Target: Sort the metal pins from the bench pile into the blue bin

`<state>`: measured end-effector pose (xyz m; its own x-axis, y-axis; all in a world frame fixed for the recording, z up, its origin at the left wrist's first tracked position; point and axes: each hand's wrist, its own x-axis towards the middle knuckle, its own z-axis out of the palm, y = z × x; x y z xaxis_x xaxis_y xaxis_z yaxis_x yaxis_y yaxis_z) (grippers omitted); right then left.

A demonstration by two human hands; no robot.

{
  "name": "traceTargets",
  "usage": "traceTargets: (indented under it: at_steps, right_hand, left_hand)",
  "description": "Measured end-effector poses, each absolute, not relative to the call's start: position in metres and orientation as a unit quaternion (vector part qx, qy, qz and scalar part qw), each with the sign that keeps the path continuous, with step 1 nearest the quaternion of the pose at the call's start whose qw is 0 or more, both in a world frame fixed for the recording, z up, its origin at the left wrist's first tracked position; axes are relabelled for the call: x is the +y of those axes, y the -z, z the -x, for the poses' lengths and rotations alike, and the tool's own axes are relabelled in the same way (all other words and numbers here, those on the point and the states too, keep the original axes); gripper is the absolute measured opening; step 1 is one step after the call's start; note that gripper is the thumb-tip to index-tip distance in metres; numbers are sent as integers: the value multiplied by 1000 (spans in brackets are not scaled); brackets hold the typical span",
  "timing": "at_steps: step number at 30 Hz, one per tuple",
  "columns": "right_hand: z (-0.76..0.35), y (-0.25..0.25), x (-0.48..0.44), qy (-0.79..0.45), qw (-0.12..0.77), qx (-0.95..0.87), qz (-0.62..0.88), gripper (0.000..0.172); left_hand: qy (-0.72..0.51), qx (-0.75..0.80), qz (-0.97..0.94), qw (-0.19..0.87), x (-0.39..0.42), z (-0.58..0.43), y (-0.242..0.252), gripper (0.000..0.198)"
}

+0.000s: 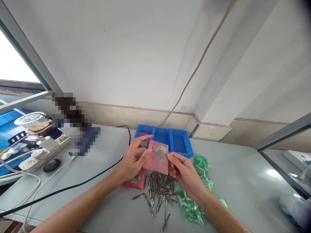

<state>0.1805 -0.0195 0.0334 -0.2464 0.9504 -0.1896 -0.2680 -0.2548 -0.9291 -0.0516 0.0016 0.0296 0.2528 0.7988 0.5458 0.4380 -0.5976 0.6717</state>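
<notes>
A translucent pink zip bag (159, 161) is held up over the table between both hands, with small pale pieces visible near its top. My left hand (134, 158) pinches its left edge near the red zip strip, thumb in front. On the opposite edge, the thumb and fingers of my right hand (182, 170) are closed on the bag. Below lies a loose pile of slim metal pins with brass-coloured ends (160, 189). More pink bags (137, 181) rest under my left hand. Green plastic packets (193, 207) lie beneath and beside my right forearm.
Behind the hands stands a blue three-compartment tray (182, 144); a pink bag is in its left compartment. A black cable (92, 178) crosses the table at left. Power strips (46, 149), a round black object (51, 165) and white cords are farther left. A wall closes off the back.
</notes>
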Motion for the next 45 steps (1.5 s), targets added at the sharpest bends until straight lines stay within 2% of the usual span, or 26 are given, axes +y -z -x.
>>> traceTargets:
  at_steps: [3,8,12,14,16,22,27,33,36,39,45]
  right_hand:
    - [-180,-35,-18,-699,458,-364,412,47]
    - [-182,-33,-18,-676,475,-361,433,39]
    - [-184,-31,-18,-585,485,-473,445,37]
    - [-185,-31,-18,-568,474,-508,442,35]
    - [-187,-31,-17,-556,463,-529,443,32]
    - [-186,-30,-15,-496,449,-573,474,30]
    - [-183,-26,-17,-510,450,-538,499,41]
    - [-180,-30,-21,-625,463,-404,482,49]
    - [-179,-34,-21,-629,483,-381,476,49]
    - [-179,-37,-21,-609,508,-390,468,46]
    - [-184,-33,-20,-572,506,-466,447,51]
  left_hand:
    - [-456,355,-797,176,0,54,-31,44]
    - [-443,295,-832,156,-2,54,-28,30]
    - [-442,321,-822,162,-2,51,-24,43]
    - [-446,326,-814,181,0,51,-21,53]
    - [-450,333,-805,195,3,51,-19,55]
    - [-427,420,-774,204,3,51,-20,18]
    - [-438,432,-768,178,-2,49,-26,43]
    - [-438,321,-833,107,-3,55,-31,33]
    - [-420,266,-861,106,-3,56,-28,23]
    - [-427,278,-851,128,-3,54,-25,30]
    - [-449,318,-821,151,-4,51,-25,47]
